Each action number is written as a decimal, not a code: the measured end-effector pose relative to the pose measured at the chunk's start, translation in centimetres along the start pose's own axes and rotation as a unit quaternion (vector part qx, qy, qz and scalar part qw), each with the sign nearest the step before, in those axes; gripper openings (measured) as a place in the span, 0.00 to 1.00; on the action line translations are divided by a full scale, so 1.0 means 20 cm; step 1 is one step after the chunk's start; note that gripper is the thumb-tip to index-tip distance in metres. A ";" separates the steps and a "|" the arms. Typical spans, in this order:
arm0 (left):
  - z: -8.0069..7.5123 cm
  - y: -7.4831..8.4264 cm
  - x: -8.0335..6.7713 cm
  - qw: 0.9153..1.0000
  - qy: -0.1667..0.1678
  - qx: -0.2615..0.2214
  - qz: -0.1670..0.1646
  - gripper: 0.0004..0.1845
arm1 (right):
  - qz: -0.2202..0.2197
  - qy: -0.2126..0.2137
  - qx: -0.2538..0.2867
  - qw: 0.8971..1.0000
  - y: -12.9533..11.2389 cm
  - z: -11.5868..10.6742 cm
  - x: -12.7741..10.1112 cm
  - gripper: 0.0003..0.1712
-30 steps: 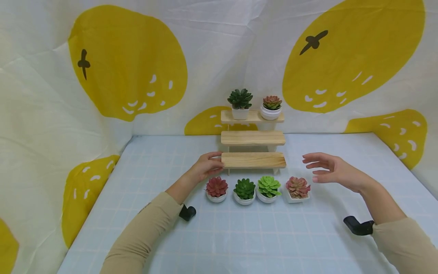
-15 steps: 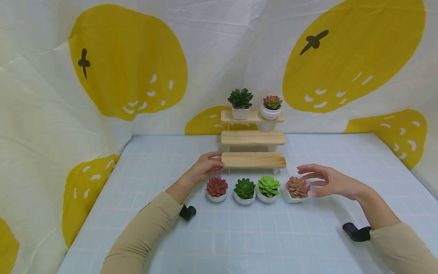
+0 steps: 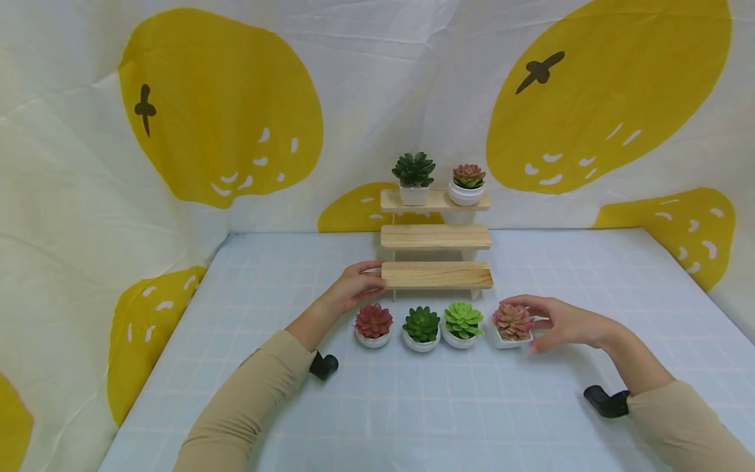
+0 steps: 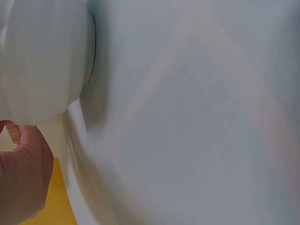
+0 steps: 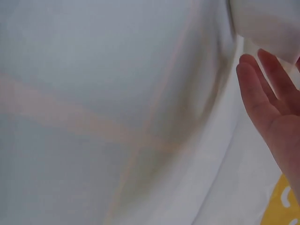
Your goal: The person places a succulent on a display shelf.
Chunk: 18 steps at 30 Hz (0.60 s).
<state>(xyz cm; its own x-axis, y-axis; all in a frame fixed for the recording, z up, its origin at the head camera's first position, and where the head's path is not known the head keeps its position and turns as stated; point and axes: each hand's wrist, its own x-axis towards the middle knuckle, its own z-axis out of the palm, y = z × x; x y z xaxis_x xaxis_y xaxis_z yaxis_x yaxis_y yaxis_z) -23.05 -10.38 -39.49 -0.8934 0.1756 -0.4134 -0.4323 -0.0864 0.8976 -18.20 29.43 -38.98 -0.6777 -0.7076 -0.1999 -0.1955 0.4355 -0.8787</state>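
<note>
- The pink potted succulent (image 3: 512,321) stands upright on the worktop (image 3: 377,406), at the right end of a row of four, its white pot square.
- The right hand (image 3: 566,324) is partly spread around its right side, fingers behind and thumb in front; whether they touch it, I cannot tell.
- The left hand (image 3: 352,288) pinches the left end of the lowest board of the wooden stand (image 3: 436,276), between thumb and fingers.
- Leftward along the row: a lime-green succulent (image 3: 463,321), a green succulent (image 3: 421,326) and a red succulent (image 3: 373,322).
- The stand's top board bears a dark-green succulent (image 3: 414,172) and, right of it, a red-green succulent (image 3: 468,177).
</note>
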 end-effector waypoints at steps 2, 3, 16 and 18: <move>0.00 0.00 0.00 1.000 0.001 -0.001 -0.003 0.30 | 0.001 -0.001 -0.001 1.000 0.00 0.01 0.01 0.45; 0.00 0.00 0.00 1.000 0.001 -0.001 -0.004 0.30 | 0.000 -0.001 0.000 1.000 0.00 0.02 0.01 0.45; 0.00 0.00 0.01 1.000 0.004 -0.001 -0.009 0.30 | 0.014 0.026 -0.004 1.000 0.01 0.04 0.03 0.39; 0.00 0.00 0.01 1.000 0.003 -0.001 -0.010 0.31 | 0.013 0.029 -0.006 0.999 0.01 0.04 0.03 0.38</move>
<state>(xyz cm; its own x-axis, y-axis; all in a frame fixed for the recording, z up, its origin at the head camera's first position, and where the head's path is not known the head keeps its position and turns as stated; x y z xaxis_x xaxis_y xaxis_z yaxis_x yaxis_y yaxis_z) -23.16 -10.40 -39.59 -0.8852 0.1714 -0.4324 -0.4506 -0.0848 0.8887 -18.08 28.57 -39.73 -0.7232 -0.6620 -0.1969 -0.1845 0.4599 -0.8686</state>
